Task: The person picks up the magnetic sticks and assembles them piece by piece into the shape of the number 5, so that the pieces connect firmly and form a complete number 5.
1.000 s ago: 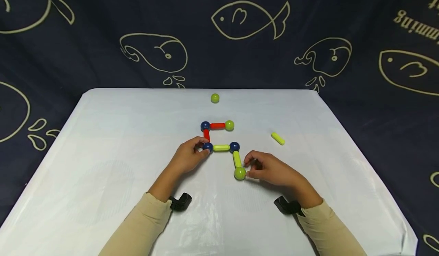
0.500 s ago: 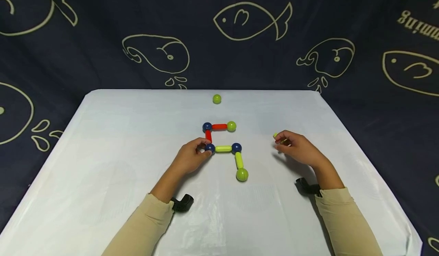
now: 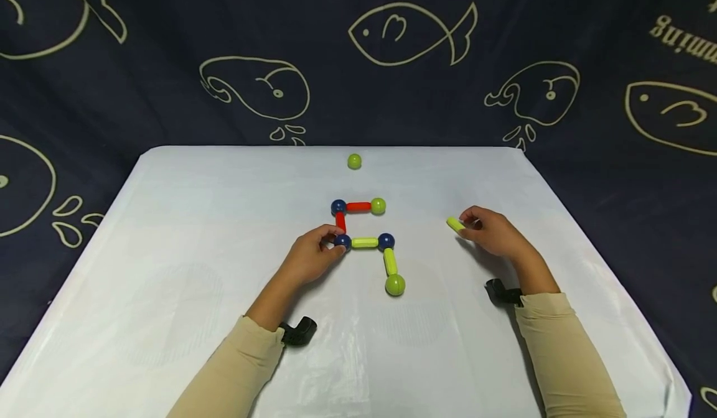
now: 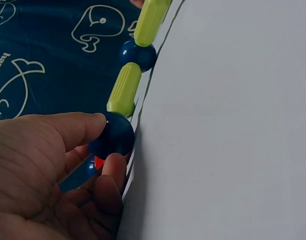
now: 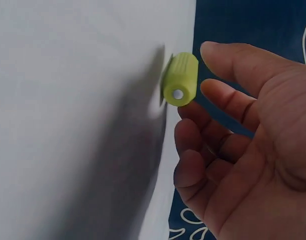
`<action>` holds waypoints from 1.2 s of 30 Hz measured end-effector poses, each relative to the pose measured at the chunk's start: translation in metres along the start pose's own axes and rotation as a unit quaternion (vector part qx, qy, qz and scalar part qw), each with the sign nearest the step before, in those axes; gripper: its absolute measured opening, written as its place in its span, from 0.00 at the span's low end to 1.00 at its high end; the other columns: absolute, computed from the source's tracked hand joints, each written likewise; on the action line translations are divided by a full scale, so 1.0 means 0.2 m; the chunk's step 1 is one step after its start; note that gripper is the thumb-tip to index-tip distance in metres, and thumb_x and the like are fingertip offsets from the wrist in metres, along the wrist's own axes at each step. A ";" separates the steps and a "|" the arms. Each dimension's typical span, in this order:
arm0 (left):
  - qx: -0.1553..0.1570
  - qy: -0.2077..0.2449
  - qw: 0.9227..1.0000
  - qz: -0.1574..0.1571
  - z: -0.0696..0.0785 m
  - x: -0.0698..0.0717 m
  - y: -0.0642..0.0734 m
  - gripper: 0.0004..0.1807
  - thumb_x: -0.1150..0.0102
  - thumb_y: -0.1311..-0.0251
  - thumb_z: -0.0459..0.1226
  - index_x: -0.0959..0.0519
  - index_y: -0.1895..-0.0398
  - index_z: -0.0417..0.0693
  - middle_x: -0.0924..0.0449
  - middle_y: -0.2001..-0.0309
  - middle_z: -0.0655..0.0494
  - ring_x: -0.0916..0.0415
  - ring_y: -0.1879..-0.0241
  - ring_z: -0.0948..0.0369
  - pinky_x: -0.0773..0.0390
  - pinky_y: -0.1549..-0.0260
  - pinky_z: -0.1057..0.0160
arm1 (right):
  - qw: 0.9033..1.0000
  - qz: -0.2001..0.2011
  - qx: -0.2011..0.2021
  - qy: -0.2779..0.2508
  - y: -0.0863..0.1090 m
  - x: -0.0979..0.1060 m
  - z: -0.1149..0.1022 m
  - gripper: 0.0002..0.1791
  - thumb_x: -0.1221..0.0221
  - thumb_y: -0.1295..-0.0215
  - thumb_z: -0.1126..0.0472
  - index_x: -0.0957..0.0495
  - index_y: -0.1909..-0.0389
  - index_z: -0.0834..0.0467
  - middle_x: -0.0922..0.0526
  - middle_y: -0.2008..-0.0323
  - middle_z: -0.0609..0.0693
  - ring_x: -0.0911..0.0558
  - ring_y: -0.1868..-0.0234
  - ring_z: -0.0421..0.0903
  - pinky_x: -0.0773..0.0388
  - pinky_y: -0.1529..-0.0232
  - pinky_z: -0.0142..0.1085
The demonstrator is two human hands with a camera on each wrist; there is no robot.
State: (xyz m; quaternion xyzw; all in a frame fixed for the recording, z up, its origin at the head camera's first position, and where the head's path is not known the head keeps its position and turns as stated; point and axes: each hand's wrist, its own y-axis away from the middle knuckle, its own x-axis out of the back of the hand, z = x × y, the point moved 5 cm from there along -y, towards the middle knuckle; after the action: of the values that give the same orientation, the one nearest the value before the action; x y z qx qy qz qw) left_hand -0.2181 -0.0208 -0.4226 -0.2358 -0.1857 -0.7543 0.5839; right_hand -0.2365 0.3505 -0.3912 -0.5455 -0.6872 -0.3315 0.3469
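In the head view, my left hand (image 3: 312,255) pinches a blue ball (image 3: 342,242) between thumb and fingers; the left wrist view shows the same grip (image 4: 113,137). That ball joins a red rod (image 3: 340,221) and a yellow-green rod (image 3: 365,242). The chain runs on to another blue ball (image 3: 386,241), a second yellow-green rod (image 3: 390,261) and a green ball (image 3: 394,285). My right hand (image 3: 495,234) is beside a loose yellow-green rod (image 3: 455,224) on the table. In the right wrist view, its bent fingers sit apart from the rod (image 5: 181,80), whose end shows a silvery dot.
Beyond my left hand, a blue ball (image 3: 338,207), a red rod (image 3: 358,207) and a green ball (image 3: 378,206) form the chain's far end. A single green ball (image 3: 355,161) lies near the back edge of the white table (image 3: 224,181). A dark fish-print cloth (image 3: 392,107) hangs behind.
My right hand has left the near green ball and moved right and away to the loose rod, then shifted slightly further right. My left hand keeps its hold on the blue ball.
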 end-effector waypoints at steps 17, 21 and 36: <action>0.001 0.004 1.000 0.004 0.00 0.01 0.00 0.15 0.34 0.38 0.38 0.20 0.48 0.50 0.18 0.56 0.54 0.28 0.67 0.59 0.28 0.66 0.61 | 1.000 -0.024 0.009 0.006 -0.04 -0.06 -0.01 0.12 0.41 0.33 0.67 0.24 0.50 0.64 0.20 0.56 0.60 0.25 0.57 0.54 0.29 0.55 0.49; 0.000 0.005 1.000 0.004 0.01 0.01 0.01 0.16 0.34 0.38 0.38 0.20 0.48 0.50 0.18 0.56 0.54 0.28 0.67 0.60 0.28 0.67 0.61 | 0.999 -0.030 0.019 -0.008 -0.04 -0.08 -0.05 0.12 0.42 0.33 0.68 0.23 0.50 0.63 0.20 0.55 0.59 0.24 0.55 0.55 0.28 0.54 0.49; 0.007 0.000 1.000 0.003 0.01 0.01 0.01 0.15 0.34 0.38 0.39 0.20 0.48 0.51 0.18 0.56 0.55 0.28 0.67 0.60 0.28 0.67 0.61 | 0.991 -0.046 0.109 -0.054 0.00 -0.18 -0.29 0.11 0.39 0.33 0.67 0.21 0.51 0.56 0.20 0.60 0.48 0.24 0.59 0.47 0.26 0.57 0.43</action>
State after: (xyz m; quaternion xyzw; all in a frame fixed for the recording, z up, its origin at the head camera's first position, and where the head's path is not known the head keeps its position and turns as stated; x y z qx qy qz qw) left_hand -0.2163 -0.0213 -0.4207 -0.2319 -0.1906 -0.7514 0.5876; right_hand -0.2230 0.2833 -0.3893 -0.4892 -0.7615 -0.2404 0.3508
